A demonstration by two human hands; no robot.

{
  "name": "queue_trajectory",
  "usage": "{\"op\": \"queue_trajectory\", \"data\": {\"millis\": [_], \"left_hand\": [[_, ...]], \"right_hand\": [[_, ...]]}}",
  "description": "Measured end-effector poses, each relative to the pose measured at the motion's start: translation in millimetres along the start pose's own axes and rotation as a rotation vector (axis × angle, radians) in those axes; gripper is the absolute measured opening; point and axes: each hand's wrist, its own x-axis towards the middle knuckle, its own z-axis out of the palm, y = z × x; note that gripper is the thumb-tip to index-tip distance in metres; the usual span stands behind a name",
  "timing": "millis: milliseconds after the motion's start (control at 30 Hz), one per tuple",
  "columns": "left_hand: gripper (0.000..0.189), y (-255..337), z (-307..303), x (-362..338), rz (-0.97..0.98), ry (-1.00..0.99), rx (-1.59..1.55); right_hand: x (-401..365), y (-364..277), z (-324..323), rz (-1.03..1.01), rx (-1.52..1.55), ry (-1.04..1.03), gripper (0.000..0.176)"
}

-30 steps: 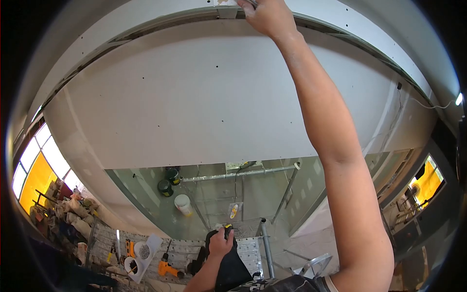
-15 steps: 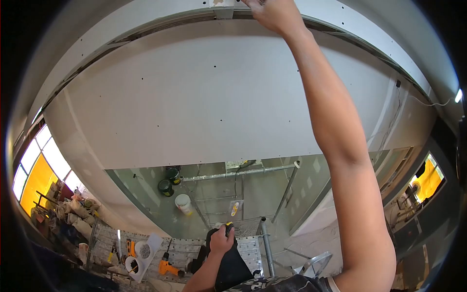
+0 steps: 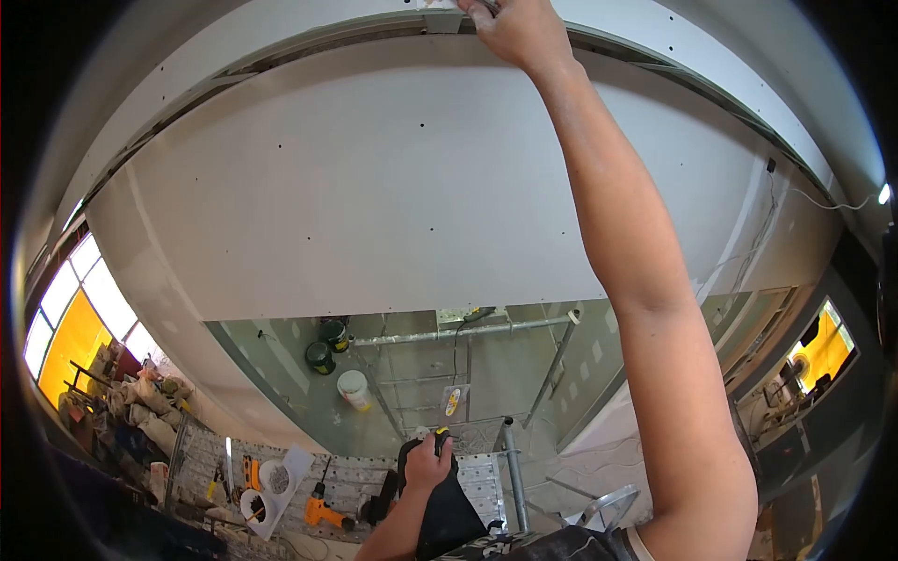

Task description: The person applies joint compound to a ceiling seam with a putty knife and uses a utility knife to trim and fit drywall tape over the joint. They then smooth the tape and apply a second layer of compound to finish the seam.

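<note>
My right hand (image 3: 524,30) reaches up to the board edge at the top of the view, fingers bent and partly cut off by the frame. Close beside its fingertips is a small white piece (image 3: 436,5) at the gap in the boards; whether they grip it I cannot make out. Low in the middle, my left hand (image 3: 427,465) is closed around a small black-and-yellow tool (image 3: 442,436), mostly hidden by the fingers. A large white wallboard (image 3: 374,196) dotted with screw heads fills the space in front of me.
An orange drill (image 3: 325,512) lies on the metal scaffold platform (image 3: 206,458), near a white tray (image 3: 292,467) and hand tools. Below are a scaffold rail (image 3: 449,332), a white bucket (image 3: 354,388) and dark buckets (image 3: 319,357). Sacks (image 3: 150,397) are piled left.
My right hand has shifted slightly left, nearer the small white piece, and its thumb shows more. The left hand stays closed on the black-and-yellow tool.
</note>
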Motion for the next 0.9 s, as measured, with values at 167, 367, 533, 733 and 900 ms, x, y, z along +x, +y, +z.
{"op": "queue_trajectory", "data": {"millis": [167, 367, 533, 733, 900], "left_hand": [[0.037, -4.2, -0.6, -3.2, 0.018, 0.016, -0.011], [0.037, -0.1, -10.2, -8.7, -0.021, 0.01, -0.016], [0.036, -8.2, -9.1, -16.2, -0.042, 0.016, -0.038], [0.035, 0.0, -14.7, -21.9, -0.024, -0.011, -0.027], [0.034, -3.0, -17.2, -26.4, -0.031, 0.018, -0.078]], "right_hand": [[-3.0, -2.6, 7.7, 0.099, -0.024, -0.021, 0.035], [-6.7, 3.4, 13.9, -0.018, -0.082, 0.037, 0.036], [-6.1, -8.0, 6.1, 0.07, -0.195, 0.006, 0.035], [-9.0, 2.9, 21.3, 0.005, -0.163, 0.107, 0.035], [-10.3, -3.1, 16.4, 0.037, -0.134, 0.072, 0.034]]}}
